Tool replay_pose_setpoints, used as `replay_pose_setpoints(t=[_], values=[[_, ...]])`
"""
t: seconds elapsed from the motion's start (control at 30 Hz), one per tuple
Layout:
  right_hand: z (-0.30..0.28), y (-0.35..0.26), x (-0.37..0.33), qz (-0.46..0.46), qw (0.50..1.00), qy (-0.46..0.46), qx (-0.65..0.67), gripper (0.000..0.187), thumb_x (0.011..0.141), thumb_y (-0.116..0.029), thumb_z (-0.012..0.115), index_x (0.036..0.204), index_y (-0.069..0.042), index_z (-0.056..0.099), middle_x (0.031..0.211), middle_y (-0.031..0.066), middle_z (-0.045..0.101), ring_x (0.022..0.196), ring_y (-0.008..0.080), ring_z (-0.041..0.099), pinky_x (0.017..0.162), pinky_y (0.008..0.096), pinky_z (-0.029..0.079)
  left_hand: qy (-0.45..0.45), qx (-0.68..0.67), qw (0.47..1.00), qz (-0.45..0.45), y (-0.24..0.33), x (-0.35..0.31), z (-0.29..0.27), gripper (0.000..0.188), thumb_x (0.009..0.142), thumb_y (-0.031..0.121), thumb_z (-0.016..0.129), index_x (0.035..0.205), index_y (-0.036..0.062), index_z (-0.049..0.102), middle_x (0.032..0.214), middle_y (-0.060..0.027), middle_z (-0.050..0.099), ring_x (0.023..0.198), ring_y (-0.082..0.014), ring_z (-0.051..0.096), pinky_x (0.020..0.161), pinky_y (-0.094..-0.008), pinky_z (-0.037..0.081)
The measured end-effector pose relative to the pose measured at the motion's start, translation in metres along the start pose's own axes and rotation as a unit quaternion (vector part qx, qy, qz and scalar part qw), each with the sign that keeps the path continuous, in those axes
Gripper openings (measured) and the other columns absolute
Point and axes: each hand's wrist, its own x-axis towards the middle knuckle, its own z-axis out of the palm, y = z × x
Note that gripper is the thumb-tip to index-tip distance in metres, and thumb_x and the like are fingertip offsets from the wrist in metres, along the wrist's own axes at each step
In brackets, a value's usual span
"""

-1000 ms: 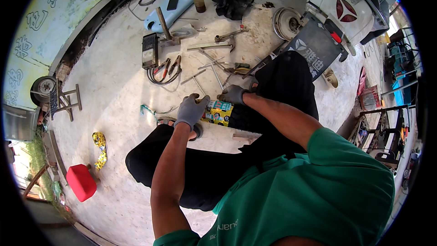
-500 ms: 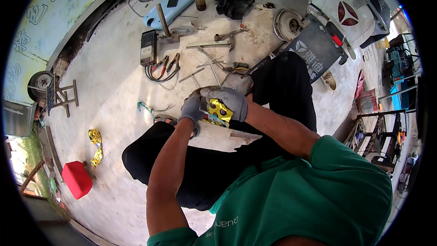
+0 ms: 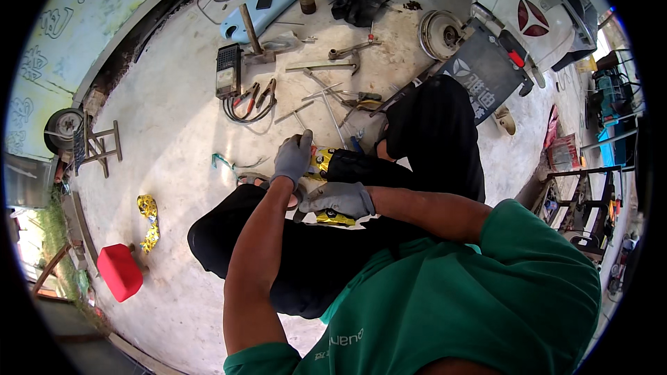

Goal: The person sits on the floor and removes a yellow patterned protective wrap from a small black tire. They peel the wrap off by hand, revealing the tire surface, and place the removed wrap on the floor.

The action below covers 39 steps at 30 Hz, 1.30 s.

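My left hand (image 3: 294, 156), in a grey work glove, is closed at the left end of a shiny yellow wrapper (image 3: 321, 161) with black printed shapes. Dark material (image 3: 351, 165) extends rightward from the wrapper; I cannot tell where it ends and my black trousers begin. Lower and nearer to me, my right hand (image 3: 339, 199), also gloved in grey, has its fingers curled over another yellow-and-black wrapper part (image 3: 335, 218), mostly covered by the hand. Whether the two yellow parts join is hidden. Both hands are between my bent knees.
Ahead on the concrete lie a hammer (image 3: 254, 40), jumper clamps (image 3: 256, 97), a black box-shaped device (image 3: 228, 71) and several wrenches and rods. A white scooter (image 3: 521, 10) stands far right. Leftward are a red container (image 3: 119, 272), a yellow strip (image 3: 148, 222) and a small stool (image 3: 101, 146).
My hands have moved apart. The right hand has come down toward me and left; the left stays further out, slightly higher. More yellow wrapper and dark material now show between them.
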Motion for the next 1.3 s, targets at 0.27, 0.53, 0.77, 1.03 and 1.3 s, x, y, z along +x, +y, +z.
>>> replay_pose_setpoints(t=[0.27, 0.53, 0.77, 1.03, 1.3], values=[[-0.020, 0.123, 0.018, 0.077, 0.898, 0.002, -0.434, 0.033, 0.094, -0.019, 0.047, 0.123, -0.007, 0.056, 0.113, 0.0207, 0.062, 0.102, 0.0365, 0.061, 0.088, 0.0459, 0.047, -0.076, -0.046, 0.995, 0.055, 0.003, 0.009, 0.001, 0.058, 0.096, 0.053, 0.042, 0.104, 0.0020, 0.069, 0.106, -0.0238, 0.066, 0.103, -0.0384, 0.062, 0.092, -0.0447, 0.045], [-0.037, 0.150, 0.034, -0.067, 0.819, -0.041, -0.568, 0.021, 0.090, -0.015, 0.051, 0.103, -0.001, 0.059, 0.094, 0.0234, 0.064, 0.091, 0.0401, 0.064, 0.078, 0.0487, 0.051, -0.059, 0.049, 0.996, 0.048, -0.022, 0.018, 0.002, 0.060, 0.096, 0.055, 0.041, 0.089, 0.0024, 0.069, 0.095, -0.0245, 0.068, 0.096, -0.0421, 0.063, 0.086, -0.0479, 0.047], [-0.028, 0.128, 0.042, 0.097, 0.833, -0.038, -0.543, 0.040, 0.091, -0.031, 0.051, 0.118, -0.004, 0.065, 0.117, 0.0186, 0.065, 0.103, 0.0335, 0.064, 0.092, 0.0423, 0.050, -0.130, 0.051, 0.990, -0.031, 0.005, 0.003, -0.021, 0.057, 0.093, 0.053, 0.050, 0.082, 0.0011, 0.069, 0.081, -0.0222, 0.068, 0.084, -0.0357, 0.067, 0.078, -0.0438, 0.050], [-0.031, 0.157, 0.047, 0.095, 0.833, 0.032, -0.544, 0.037, 0.093, -0.030, 0.048, 0.122, -0.011, 0.063, 0.127, 0.0117, 0.060, 0.118, 0.0262, 0.056, 0.100, 0.0393, 0.044, -0.195, -0.211, 0.958, 0.016, 0.004, -0.005, -0.001, 0.043, 0.098, 0.036, 0.055, 0.108, -0.0029, 0.069, 0.092, -0.0104, 0.071, 0.085, -0.0144, 0.064, 0.080, -0.0282, 0.050], [-0.069, 0.259, 0.048, -0.004, 0.843, 0.364, -0.397, 0.041, 0.088, -0.031, 0.055, 0.123, -0.013, 0.064, 0.133, 0.0104, 0.059, 0.126, 0.0267, 0.053, 0.102, 0.0382, 0.044, -0.202, -0.087, 0.975, -0.031, 0.042, 0.010, 0.012, 0.064, 0.097, 0.055, 0.048, 0.098, -0.0056, 0.068, 0.081, -0.0165, 0.068, 0.075, -0.0229, 0.064, 0.073, -0.0341, 0.050]])
